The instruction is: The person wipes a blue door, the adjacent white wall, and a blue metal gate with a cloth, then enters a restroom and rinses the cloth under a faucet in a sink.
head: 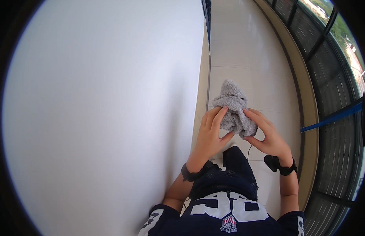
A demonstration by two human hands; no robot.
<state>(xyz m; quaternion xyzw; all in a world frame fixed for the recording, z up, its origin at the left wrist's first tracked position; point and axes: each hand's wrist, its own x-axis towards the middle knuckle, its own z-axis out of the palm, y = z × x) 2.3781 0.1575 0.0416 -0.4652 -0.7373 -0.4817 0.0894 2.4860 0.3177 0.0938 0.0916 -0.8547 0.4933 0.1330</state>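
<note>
A bunched-up grey terry cloth (234, 109) is held in front of my body, above the tiled floor. My left hand (213, 126) grips its left side, fingers on the upper part and thumb at the lower edge. On the other side, my right hand (266, 132) holds the cloth with fingertips at its middle fold and thumb near the bottom. Folds conceal the cloth's inner part. Each wrist wears a black band, the left one (197, 172) and the right one (284, 168).
A large white wall (102, 112) rises close on my left. Along the right run a beige ledge (310, 118) and dark-framed windows (337, 73), crossed by a blue bar (332, 119). A thin dark cable (248, 152) hangs near my legs.
</note>
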